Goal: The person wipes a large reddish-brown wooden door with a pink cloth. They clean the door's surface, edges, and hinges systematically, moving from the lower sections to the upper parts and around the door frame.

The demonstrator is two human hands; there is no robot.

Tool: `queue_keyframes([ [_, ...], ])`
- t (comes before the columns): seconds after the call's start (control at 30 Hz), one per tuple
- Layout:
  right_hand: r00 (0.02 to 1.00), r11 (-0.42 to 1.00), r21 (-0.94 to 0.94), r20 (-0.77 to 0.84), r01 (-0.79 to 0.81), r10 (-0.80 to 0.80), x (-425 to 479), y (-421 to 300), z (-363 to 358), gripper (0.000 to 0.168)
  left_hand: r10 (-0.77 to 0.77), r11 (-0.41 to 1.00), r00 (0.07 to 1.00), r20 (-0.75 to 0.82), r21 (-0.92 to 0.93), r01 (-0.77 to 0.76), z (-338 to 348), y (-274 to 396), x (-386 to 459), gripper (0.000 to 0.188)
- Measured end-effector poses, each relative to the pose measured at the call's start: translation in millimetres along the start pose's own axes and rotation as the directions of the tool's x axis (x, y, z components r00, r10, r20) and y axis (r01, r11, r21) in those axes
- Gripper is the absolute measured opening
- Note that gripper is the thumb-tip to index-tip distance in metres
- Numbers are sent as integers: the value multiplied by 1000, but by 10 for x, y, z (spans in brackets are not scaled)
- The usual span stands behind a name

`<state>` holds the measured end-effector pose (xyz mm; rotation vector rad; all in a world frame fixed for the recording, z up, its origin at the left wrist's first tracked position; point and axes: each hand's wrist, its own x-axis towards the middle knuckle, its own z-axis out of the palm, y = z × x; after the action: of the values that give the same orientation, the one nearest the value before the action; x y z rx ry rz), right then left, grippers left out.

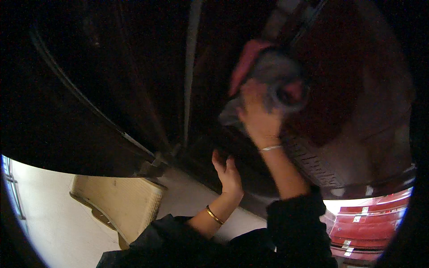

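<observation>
My right hand (263, 117), with a silver-coloured bracelet at the wrist, grips a bunched grey cloth (276, 68) with pinkish-red parts. The cloth is blurred and lies against or just before a dark, glossy, reddish panel (335, 90); contact cannot be told. Lower and to the left, my left hand (229, 176) is empty, its fingers apart, near the dark lower edge of the large structure. A gold-coloured bangle circles that wrist. Much of the dark structure is hidden in shadow.
Long pale strips (189, 73) cross the dark structure. A beige chair or seat (115, 194) with a textured surface stands at the lower left on a light floor (40, 204). Several red panels (365, 227) with small white labels are at the lower right.
</observation>
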<state>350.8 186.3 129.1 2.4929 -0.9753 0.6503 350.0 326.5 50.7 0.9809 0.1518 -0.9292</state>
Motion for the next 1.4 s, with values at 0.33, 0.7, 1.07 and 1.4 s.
queue_keyframes([
  [0.33,664,835,231,721,-500,198,-1506,-502,1893,35,219,963,966,138,128,-236,-108,384,-153,54],
  [0.7,621,978,-32,769,-204,155,-5001,1801,606,19,-24,950,978,207,309,-42,15,-102,-146,57],
  [1.07,-123,-553,793,594,257,795,-4898,1908,-528,29,2,914,964,267,390,-110,81,-183,-60,57],
  [1.4,353,-833,540,760,122,545,-2362,477,474,25,77,903,907,414,358,-240,224,-178,-190,58],
])
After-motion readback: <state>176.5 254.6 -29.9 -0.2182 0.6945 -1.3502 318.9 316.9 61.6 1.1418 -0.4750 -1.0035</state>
